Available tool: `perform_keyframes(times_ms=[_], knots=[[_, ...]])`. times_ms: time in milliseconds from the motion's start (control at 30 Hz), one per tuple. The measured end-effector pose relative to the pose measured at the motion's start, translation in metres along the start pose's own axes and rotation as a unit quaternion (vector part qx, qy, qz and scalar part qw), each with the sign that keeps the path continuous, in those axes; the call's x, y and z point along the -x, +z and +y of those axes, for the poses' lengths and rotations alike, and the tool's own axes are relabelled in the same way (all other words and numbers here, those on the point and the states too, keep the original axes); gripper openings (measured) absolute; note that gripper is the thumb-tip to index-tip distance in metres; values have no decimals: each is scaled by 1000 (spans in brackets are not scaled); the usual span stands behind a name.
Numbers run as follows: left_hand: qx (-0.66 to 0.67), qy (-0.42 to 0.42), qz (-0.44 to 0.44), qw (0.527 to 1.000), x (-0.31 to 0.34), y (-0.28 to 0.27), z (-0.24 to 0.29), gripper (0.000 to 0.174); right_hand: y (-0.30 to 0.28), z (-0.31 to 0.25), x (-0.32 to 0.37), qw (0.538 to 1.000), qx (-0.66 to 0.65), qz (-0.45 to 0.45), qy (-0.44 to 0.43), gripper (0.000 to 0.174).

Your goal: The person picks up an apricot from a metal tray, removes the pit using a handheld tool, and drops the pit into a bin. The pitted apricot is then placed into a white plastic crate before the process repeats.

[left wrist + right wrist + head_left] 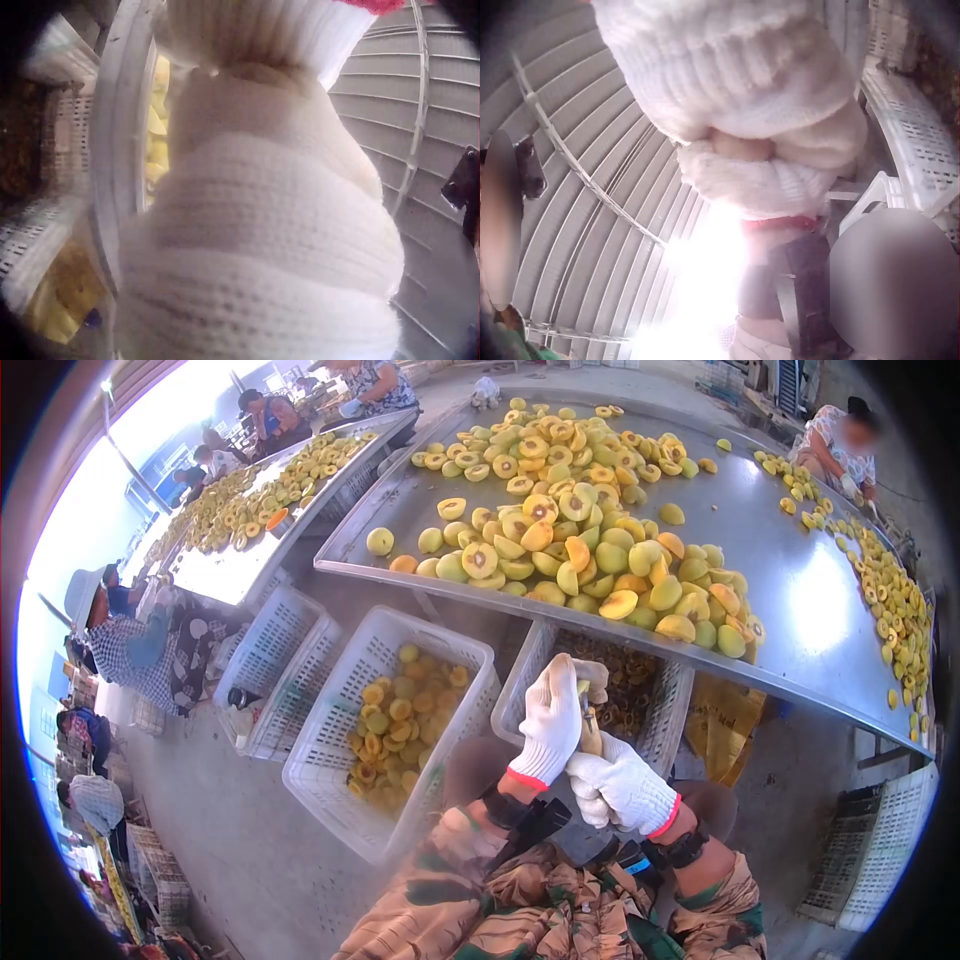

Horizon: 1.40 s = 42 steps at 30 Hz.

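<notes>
In the head view my left hand (553,722), in a white knitted glove, pinches a piece of yellow-green fruit (583,687) mostly hidden by the fingers. My gloved right hand (622,788) sits just below and grips a small tool with a wooden handle (591,738), its narrow metal end pointing up at the fruit. Both hands are close together over the near edge of a white crate (512,695) of dark brown pits and scraps. The wrist views are mostly filled by the gloves. Ahead, halved apricots (575,510) lie heaped on a metal table (400,525).
A white crate (375,622) of fruit halves stands to the left of my knees, with stacked crates (285,630) beyond it. The metal table's raised edge runs close ahead of my hands. A yellow sack (722,725) lies under it. Several people work around other fruit-covered tables.
</notes>
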State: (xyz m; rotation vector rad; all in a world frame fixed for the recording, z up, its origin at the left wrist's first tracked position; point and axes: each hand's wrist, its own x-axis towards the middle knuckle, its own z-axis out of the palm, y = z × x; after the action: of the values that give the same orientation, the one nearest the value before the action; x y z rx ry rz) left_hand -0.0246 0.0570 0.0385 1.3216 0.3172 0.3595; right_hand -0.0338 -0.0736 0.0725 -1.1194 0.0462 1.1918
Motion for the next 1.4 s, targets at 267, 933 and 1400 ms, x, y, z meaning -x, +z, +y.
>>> perform_keyframes(times_ms=[267, 933, 1400], knots=[[104, -213, -49, 970, -8, -4, 16, 62, -6, 6, 3, 999, -28, -9, 23, 15], [224, -229, -80, 944, -15, -3, -3, 51, -6, 16, 3, 984, 154, 81, -47, 10], [303, -295, -11, 906, -33, -17, -14, 54, -55, 17, -5, 943, -228, -241, -13, 12]])
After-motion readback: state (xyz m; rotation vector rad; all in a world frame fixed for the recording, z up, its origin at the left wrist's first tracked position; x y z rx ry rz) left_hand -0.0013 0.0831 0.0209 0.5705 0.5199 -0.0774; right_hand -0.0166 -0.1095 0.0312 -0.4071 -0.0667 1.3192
